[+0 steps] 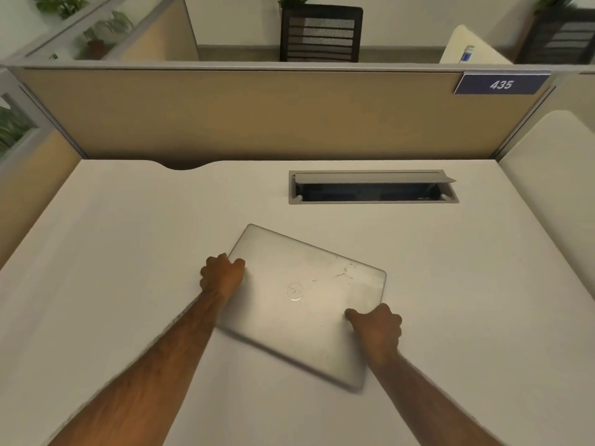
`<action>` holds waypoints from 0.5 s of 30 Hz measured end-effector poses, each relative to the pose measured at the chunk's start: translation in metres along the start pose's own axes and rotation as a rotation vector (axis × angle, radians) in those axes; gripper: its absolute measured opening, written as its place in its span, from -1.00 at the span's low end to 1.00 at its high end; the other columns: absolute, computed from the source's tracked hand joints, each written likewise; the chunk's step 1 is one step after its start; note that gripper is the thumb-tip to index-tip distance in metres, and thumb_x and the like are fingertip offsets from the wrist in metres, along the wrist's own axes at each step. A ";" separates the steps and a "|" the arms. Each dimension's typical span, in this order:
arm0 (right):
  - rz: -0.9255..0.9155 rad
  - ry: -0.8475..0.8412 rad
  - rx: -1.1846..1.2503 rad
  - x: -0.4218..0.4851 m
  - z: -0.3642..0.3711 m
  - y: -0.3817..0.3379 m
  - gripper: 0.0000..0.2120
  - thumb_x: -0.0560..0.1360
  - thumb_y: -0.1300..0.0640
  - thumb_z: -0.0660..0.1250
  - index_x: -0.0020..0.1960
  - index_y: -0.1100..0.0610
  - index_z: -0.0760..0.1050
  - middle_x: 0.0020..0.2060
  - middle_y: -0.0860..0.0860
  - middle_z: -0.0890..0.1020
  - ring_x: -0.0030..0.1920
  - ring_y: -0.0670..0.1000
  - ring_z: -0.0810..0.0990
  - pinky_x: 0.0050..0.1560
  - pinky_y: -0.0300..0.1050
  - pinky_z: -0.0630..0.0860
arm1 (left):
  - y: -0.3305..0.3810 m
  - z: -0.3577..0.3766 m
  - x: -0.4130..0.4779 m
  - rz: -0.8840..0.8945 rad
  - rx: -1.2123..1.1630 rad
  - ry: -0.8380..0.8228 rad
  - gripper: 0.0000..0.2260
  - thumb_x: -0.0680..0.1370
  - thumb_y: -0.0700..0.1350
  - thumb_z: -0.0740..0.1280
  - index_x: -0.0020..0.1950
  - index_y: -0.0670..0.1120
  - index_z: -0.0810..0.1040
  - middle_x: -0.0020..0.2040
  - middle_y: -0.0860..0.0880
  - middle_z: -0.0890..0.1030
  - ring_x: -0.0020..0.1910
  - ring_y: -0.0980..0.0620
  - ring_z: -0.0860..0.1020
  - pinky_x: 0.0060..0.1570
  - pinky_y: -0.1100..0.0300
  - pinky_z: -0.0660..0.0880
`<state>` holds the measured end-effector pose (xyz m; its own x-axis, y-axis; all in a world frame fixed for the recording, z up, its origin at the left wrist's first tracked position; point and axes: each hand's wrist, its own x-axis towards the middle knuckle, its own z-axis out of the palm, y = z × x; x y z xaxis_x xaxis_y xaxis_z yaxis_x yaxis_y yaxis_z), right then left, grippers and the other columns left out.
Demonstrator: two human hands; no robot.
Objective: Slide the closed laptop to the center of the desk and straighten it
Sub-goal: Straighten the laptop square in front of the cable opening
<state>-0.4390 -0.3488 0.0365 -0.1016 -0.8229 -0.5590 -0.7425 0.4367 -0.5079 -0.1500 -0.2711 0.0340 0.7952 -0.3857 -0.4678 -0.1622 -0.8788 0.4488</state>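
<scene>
Step in hand, as judged: the straightening. The closed laptop (302,300) is gripped on two sides and lies flat on the desk (128,236), roughly mid-frame, so the slide to centre looks largely done.

The left hand (222,275) is clamped on the laptop's left edge at centre-left of the frame, thumb on the lid, fingers curled over the side. The right hand (378,326) is clamped on the right edge, right of centre and lower, thumb on the lid, fingers wrapped down the edge.

The laptop is still skewed: its far corner points to upper centre, its near corner to lower right, and its edges run oblique to the partition (257,114) and to the cable tray (373,188) in the upper right.

Next move calls for a counter-clockwise turn about the lid's middle, until the long edges run parallel to the desk's back edge, with the base kept flat on the desk.

Look of the laptop: silver lid, round Dell logo mid-lid, scratches and scuffs toward its right corner. The near edge is blurred.
</scene>
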 end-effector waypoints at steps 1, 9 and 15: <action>0.014 0.001 0.033 0.001 0.000 -0.001 -0.42 0.41 -0.01 0.52 0.30 0.28 0.46 0.28 0.26 0.45 0.29 0.33 0.50 0.19 0.13 0.56 | 0.000 -0.001 0.002 -0.004 0.006 -0.004 -0.54 0.57 0.02 0.19 0.42 -0.14 0.44 0.40 -0.21 0.41 0.38 -0.26 0.37 0.36 -0.10 0.39; -0.028 0.005 0.138 0.009 -0.009 0.005 -0.37 0.33 0.04 0.60 0.32 0.19 0.50 0.23 0.21 0.56 0.18 0.29 0.61 0.20 0.20 0.59 | -0.009 -0.002 0.004 0.039 -0.070 0.009 -0.51 0.56 0.00 0.29 0.50 0.03 0.42 0.39 -0.21 0.46 0.36 -0.28 0.42 0.37 -0.13 0.42; -0.117 0.006 0.175 0.029 -0.022 -0.001 -0.34 0.33 0.05 0.61 0.36 0.16 0.49 0.24 0.19 0.58 0.18 0.27 0.62 0.21 0.19 0.59 | -0.016 0.005 -0.013 0.033 -0.222 0.049 -0.54 0.55 -0.02 0.34 0.46 0.02 0.46 0.35 -0.19 0.51 0.32 -0.27 0.47 0.35 -0.14 0.46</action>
<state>-0.4559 -0.3817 0.0355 -0.0253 -0.8736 -0.4860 -0.6236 0.3938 -0.6754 -0.1603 -0.2530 0.0293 0.8198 -0.3944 -0.4153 -0.0602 -0.7805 0.6223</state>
